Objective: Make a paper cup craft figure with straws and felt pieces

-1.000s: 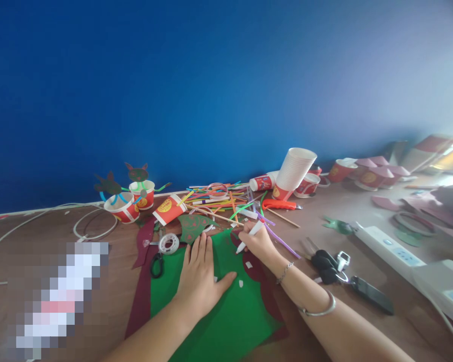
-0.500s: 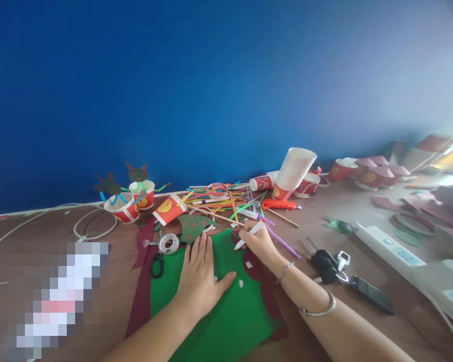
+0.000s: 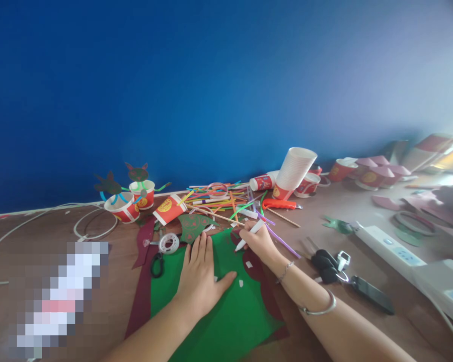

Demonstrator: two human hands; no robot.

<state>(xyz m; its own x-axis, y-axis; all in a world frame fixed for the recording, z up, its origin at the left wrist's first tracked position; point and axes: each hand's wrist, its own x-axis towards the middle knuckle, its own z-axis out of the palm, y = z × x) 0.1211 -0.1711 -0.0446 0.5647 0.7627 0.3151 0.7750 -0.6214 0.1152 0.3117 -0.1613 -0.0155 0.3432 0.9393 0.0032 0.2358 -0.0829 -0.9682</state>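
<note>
My left hand [image 3: 200, 274] lies flat on a sheet of green paper [image 3: 230, 322], thumb spread to the right. A white marker [image 3: 249, 237] is pinched in my right hand [image 3: 262, 245], its tip at the green paper near the upper right edge. Dark red paper [image 3: 139, 306] shows under the green sheet on both sides. Just beyond my left fingertips is a green paper cut-out [image 3: 196, 226] with red drawn lines. A roll of clear tape [image 3: 169, 244] and black-handled scissors [image 3: 157, 265] lie left of my left hand. Small white scraps rest on the sheet.
Pipe cleaners and sticks [image 3: 226, 201] are heaped behind the paper. Paper cups [image 3: 294, 168] are stacked by the blue wall, near an orange cutter [image 3: 281, 203]. Two decorated cups [image 3: 123, 208] stand left. Keys [image 3: 326, 264] and a power strip [image 3: 390, 246] lie right.
The marker tip has shifted very slightly down and right on the green paper. My left hand stays in place.
</note>
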